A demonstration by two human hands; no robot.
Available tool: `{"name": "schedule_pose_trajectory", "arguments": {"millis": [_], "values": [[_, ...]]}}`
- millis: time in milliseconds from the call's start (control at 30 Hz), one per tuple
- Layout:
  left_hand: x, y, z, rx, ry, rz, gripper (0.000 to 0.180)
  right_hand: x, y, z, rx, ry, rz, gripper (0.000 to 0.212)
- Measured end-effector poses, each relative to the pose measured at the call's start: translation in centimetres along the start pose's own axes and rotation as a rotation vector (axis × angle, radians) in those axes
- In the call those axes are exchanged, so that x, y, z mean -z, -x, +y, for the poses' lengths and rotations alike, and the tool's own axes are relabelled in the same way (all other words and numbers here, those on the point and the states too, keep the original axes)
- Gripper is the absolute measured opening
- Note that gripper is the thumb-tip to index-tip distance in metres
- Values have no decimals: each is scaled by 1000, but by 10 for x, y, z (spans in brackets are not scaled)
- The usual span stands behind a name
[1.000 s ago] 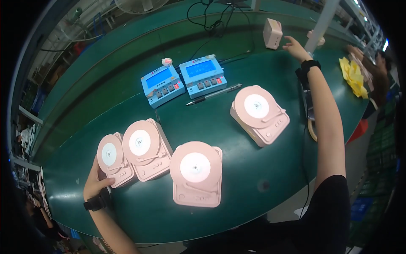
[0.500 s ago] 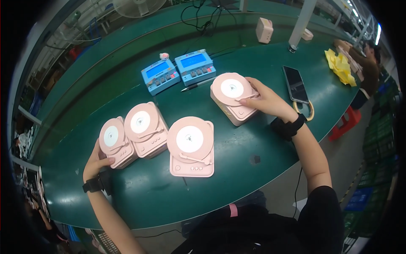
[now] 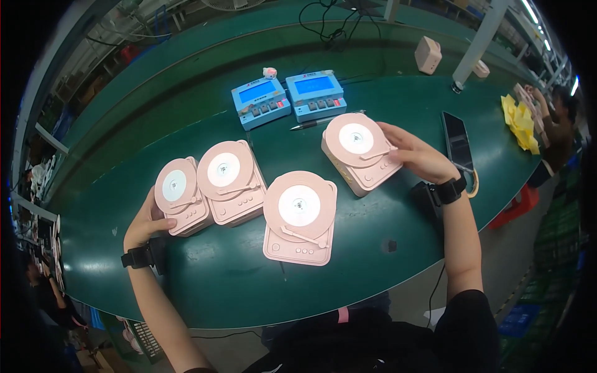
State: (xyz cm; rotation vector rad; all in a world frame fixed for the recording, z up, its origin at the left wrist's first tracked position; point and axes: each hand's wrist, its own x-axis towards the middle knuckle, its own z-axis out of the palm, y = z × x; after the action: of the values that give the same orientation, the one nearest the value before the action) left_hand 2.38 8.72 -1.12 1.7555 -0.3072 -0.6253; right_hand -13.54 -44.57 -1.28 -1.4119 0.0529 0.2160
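Several pink devices shaped like small record players, each with a white centre label and a tone arm, are on the green table. My left hand (image 3: 148, 221) is closed around the left side of the leftmost pink record player (image 3: 180, 216), its thumb on the front corner. Against that one's right side sits a second pink record player (image 3: 231, 212). A third pink record player (image 3: 283, 239) lies nearer me, between my hands and touched by neither. My right hand (image 3: 420, 154) grips the right edge of another pink record player (image 3: 368, 177), thumb by its tone arm.
Two blue boxes with screens and buttons (image 3: 261, 112) stand behind the record players, a pen (image 3: 311, 123) before them. On the right lie a phone (image 3: 458, 140) and yellow paper (image 3: 520, 123). A post (image 3: 479, 43) rises near a pink box (image 3: 428, 56). Another person (image 3: 559, 118) sits far right.
The whole view has shifted, so the table's things appear farther right. The right-hand record player has come slightly nearer me. Both hands keep their hold.
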Motion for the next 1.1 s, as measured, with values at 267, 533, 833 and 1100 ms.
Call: {"name": "schedule_pose_trajectory", "arguments": {"millis": [267, 533, 833, 1100], "values": [[2, -1, -2, -11, -34, -25, 109, -4, 2, 3, 27, 172, 21, 90], [3, 1, -4, -5, -39, -1, 107, -13, 4, -1, -34, -79, 27, 94], [35, -5, -30, -118, 243, -56, 82, -20, 4, -1, 32, 102, 77, 96], [28, -7, -28, -82, 229, 96, 63, -20, 5, 0, 65, 110, 44, 94]]}}
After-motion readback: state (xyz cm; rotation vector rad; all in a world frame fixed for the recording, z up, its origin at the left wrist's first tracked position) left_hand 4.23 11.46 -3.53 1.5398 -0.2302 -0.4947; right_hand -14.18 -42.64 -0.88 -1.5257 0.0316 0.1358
